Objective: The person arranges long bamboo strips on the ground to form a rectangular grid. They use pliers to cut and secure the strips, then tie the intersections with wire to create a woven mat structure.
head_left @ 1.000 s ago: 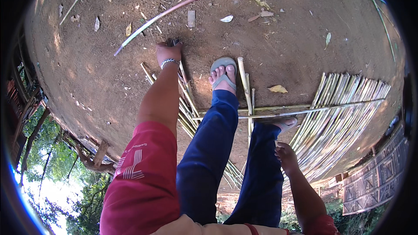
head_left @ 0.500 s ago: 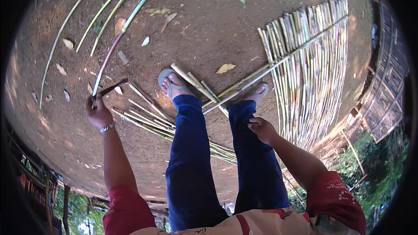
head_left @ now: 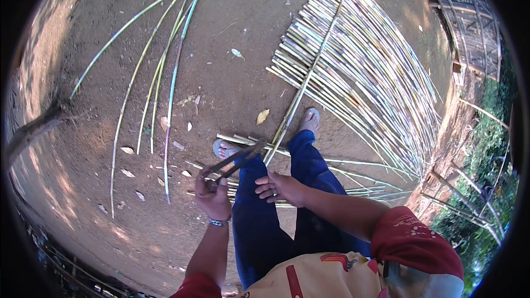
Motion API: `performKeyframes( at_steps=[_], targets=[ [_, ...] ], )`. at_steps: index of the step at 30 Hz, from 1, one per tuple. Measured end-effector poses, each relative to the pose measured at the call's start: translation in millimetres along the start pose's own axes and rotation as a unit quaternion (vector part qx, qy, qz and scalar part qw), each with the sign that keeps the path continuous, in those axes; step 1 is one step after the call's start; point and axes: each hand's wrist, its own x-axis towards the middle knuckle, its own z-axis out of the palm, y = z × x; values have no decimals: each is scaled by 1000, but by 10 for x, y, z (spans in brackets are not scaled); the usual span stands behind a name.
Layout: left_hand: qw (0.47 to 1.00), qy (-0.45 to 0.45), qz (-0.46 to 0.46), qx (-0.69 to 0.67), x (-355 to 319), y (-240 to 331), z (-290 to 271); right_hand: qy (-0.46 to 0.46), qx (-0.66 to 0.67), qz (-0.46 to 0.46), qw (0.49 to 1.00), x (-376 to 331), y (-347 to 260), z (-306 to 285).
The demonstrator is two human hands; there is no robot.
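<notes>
Blade (head_left: 234,161), a long dark knife-like tool, now sits in the left hand (head_left: 214,196) at about knee height, tip pointing up-right toward the left foot's sandal (head_left: 223,148). 1 s ago that hand was down at the dirt by the bamboo strips; 0.5 s ago it was already off to the side w/ the tool in its fist; now it's pulled in close to the body. My read: the pick-up is done and the tool is in hand, ready for the bamboo work, though I can't say which piece it's for

Left hand is wrapped tight round the handle end, bracelet at the wrist. Right hand (head_left: 280,186) holds nothing, fingers spread loose, resting on or just above the blue trouser thigh, near the blade but not touching it as far as I can tell. The 2 hands are apart

Loose split strips (head_left: 248,142) lie under and just ahead of both feet. Beyond the right foot a woven bamboo mat (head_left: 359,83) fans out, 1 cross strip running through it. Several long green bamboo stems (head_left: 165,72) lie well apart on the bare dirt ground (head_left: 232,22) to the left, dry leaves scattered between

Packages, labels, signs: none in view. Only print is on the red-and-cream shirt (head_left: 353,265), lower edge, too warped to make out
</notes>
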Motion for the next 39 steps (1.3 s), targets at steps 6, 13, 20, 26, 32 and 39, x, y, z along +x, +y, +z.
performKeyframes(
  at_steps=[6,13,20,26,32,39],
  targets=[
    [956,-160,131,206,-654,243,267,7,346,-99,933,-510,13,480],
    [892,-372,102,237,-892,257,652,116,350,-173,913,-896,-71,-308],
    [889,-269,-9,371,-1433,465,1200,217,163,-263,926,-1403,-376,-2115],
    [907,-223,4,358,-2027,703,1890,352,-148,-244,891,-1857,-246,-3768],
    [900,-271,-48,339,-2467,936,2609,409,-372,-43,832,-2106,261,-4946],
    [885,-320,-16,338,-2430,816,2939,343,-324,51,880,-2144,341,-4544]
  ],
)
